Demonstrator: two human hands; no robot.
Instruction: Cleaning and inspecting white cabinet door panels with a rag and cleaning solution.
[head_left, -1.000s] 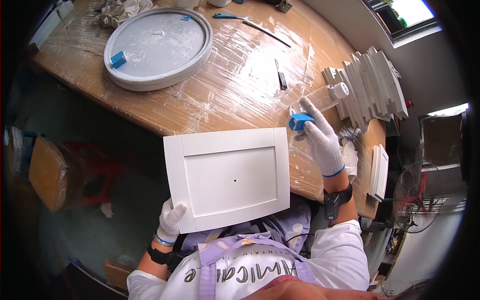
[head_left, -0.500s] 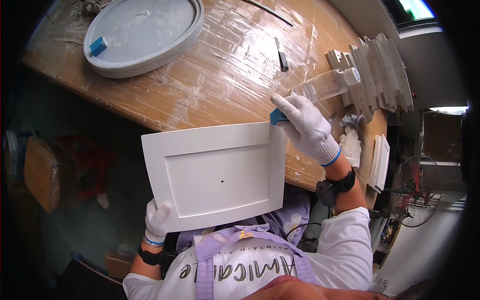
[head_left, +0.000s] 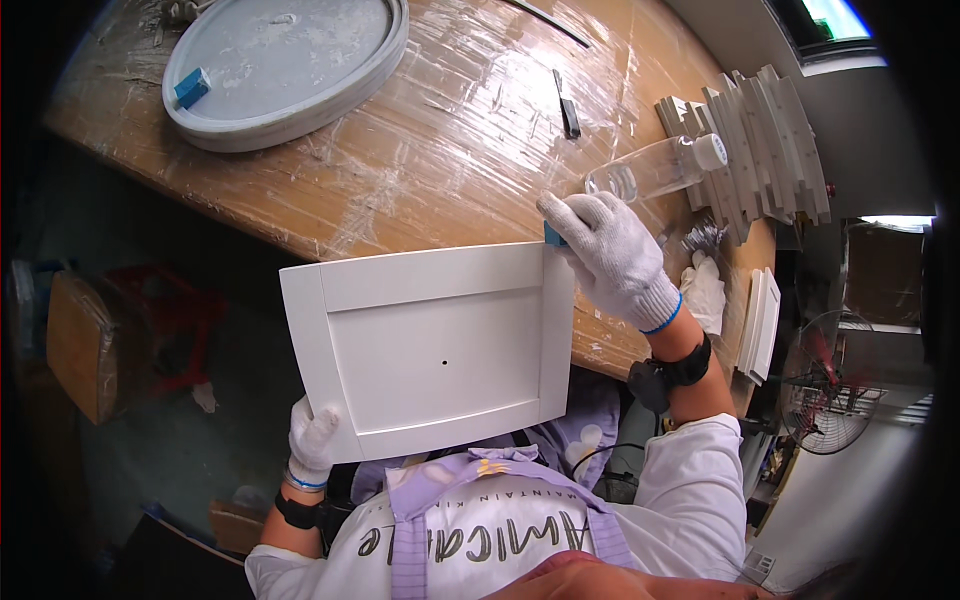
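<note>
A white framed panel, like a cabinet door, with a small dark hole in its middle, is held in front of me with its far edge against the table's edge. My left hand, in a white glove, is closed on its lower left corner. At the upper right corner my gloved right hand pinches a blue sanding block against the panel's edge. Most of that block is hidden by the fingers. Another blue block lies on a round grey, dusty lid at the far left.
Plastic film covers the wooden table. Beyond my right hand lie a clear bottle, a black-handled tool, a stack of pale slats and a white glove. A fan stands right; a wooden-topped stool left.
My right hand has turned slightly at the panel's corner, and less of the blue block shows. The panel and my left hand are nearly unchanged.
</note>
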